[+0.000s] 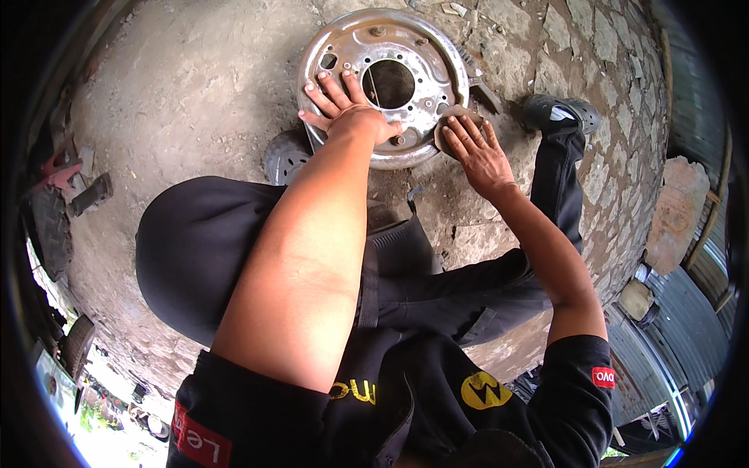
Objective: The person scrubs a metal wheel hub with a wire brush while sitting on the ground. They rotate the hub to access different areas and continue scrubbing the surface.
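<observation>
1. We see our left hand [343, 109] lying flat with fingers spread on a round metal wheel rim [386, 47], palm down beside its centre hole; it grips nothing.
2. Our right hand [477, 152], just right of the left one, presses a brown sanding pad [446, 129] against the rim's lower right edge; fingers lie together, extended over the pad.
3. The rim rests on the rough stone floor [195, 86] ahead of both hands; part of it lies under the left palm.
4. A black shoe [558, 113] sits right of the right hand; our dark trousers [195, 249] lie below the forearms.
</observation>
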`<action>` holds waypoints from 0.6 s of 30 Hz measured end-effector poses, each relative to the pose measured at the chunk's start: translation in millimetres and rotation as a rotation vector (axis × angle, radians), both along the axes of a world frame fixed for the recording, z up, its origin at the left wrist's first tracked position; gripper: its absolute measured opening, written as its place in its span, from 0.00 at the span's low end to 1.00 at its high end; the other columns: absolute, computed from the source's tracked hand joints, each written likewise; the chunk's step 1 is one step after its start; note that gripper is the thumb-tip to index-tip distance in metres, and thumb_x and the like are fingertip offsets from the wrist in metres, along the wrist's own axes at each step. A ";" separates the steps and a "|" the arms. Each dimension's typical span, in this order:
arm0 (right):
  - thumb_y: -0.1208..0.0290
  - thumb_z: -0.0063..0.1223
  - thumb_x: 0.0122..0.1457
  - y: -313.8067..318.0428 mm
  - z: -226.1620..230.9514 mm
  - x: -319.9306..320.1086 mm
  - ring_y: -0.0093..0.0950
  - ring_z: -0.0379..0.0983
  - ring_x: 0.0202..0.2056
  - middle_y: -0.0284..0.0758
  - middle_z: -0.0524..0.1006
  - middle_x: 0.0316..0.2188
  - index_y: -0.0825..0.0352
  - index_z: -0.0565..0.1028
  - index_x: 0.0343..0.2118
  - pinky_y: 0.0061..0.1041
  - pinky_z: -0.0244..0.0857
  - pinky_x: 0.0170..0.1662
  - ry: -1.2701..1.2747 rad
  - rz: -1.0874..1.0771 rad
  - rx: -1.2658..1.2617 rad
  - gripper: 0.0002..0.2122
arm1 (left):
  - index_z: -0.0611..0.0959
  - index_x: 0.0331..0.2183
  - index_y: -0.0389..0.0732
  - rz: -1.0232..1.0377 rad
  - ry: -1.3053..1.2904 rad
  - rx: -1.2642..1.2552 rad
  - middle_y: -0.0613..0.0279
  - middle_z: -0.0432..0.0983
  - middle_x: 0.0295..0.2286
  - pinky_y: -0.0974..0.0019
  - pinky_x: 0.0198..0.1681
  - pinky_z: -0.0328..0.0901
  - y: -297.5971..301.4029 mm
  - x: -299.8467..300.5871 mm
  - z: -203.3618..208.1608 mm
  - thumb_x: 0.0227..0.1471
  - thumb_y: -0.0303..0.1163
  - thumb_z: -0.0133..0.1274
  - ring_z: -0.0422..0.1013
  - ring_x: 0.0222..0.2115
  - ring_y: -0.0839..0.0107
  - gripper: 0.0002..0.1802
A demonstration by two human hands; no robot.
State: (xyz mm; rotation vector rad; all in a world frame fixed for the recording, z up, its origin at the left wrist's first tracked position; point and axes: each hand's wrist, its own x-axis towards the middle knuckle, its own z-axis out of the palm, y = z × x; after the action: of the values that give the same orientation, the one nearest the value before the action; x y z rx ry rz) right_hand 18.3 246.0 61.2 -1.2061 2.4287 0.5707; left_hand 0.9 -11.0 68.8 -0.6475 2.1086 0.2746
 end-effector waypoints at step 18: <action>0.74 0.43 0.64 -20.0 8.4 -33.6 0.32 0.40 0.73 0.28 0.44 0.74 0.57 0.50 0.71 0.49 0.47 0.71 0.024 -0.136 0.114 0.32 | 0.26 0.69 0.48 0.013 0.029 0.024 0.43 0.11 0.67 0.23 0.64 0.24 -1.5 1.3 3.4 0.39 0.75 0.60 0.09 0.66 0.36 0.79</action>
State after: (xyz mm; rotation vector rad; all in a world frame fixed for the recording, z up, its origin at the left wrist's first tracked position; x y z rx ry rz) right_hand -15.4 225.9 69.6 -0.9854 2.4390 0.6763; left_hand 2.2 -12.5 72.2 -0.6465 2.1266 0.3179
